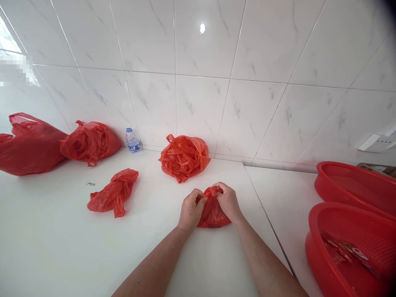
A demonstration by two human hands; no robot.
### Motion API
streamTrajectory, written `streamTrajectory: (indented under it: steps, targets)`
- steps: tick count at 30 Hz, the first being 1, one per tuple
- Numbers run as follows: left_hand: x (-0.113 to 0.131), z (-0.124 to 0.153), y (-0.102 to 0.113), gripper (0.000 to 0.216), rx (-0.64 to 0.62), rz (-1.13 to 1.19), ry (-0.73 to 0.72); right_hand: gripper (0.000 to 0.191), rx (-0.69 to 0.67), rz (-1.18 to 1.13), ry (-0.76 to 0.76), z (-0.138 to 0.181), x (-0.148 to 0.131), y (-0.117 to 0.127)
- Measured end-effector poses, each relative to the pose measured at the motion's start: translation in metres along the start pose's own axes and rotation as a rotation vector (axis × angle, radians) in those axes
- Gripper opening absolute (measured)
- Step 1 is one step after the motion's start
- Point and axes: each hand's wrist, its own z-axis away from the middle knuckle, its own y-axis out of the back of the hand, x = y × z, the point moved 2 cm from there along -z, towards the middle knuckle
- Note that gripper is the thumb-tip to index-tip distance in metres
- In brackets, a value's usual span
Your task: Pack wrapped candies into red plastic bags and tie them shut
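Note:
A small red plastic bag (214, 212) rests on the white table in front of me, its top gathered and twisted. My left hand (192, 209) pinches the gathered top from the left, thumb and fingers closed on the plastic. From the right, my right hand (228, 202) grips the same twisted top with bent fingers. The lower part of the bag spreads out between my wrists; what it contains cannot be made out. Just beyond my hands lies a crumpled heap of red plastic bags (185, 157).
Left on the table (62, 247) is a knotted red bag (113, 194). Fuller red bags (34, 144) and a water bottle (133, 141) stand along the tiled wall (148, 107). At right are a red basket (321, 243) holding packets (349, 251) and another red basket (328, 181).

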Motion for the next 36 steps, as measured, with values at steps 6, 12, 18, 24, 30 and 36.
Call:
streamTrajectory:
  steps: [6, 12, 18, 24, 30, 36]
  targets:
    - [0.001, 0.001, 0.000, 0.007, 0.018, 0.031, -0.012, 0.021, -0.044, -0.194, -0.026, -0.004, -0.005, 0.002]
    - [-0.001, 0.001, 0.003, 0.005, 0.070, 0.040, -0.030, 0.030, -0.260, -0.430, -0.127, -0.002, -0.012, 0.009]
    - [0.004, 0.000, 0.006, 0.016, 0.149, -0.102, -0.306, 0.021, -0.177, -0.675, -0.141, -0.007, -0.004, 0.016]
    - [0.009, 0.004, 0.008, 0.019, 0.203, -0.223, -0.426, 0.022, 0.283, -0.252, -0.140, -0.017, 0.026, 0.037]
    - [0.008, 0.010, 0.002, 0.016, 0.191, -0.164, -0.406, 0.023, 0.448, 0.053, -0.214, -0.015, 0.059, 0.056]
    - [0.004, 0.009, 0.001, 0.008, 0.181, -0.034, -0.273, 0.025, 0.420, 0.166, -0.207, -0.018, 0.066, 0.056]
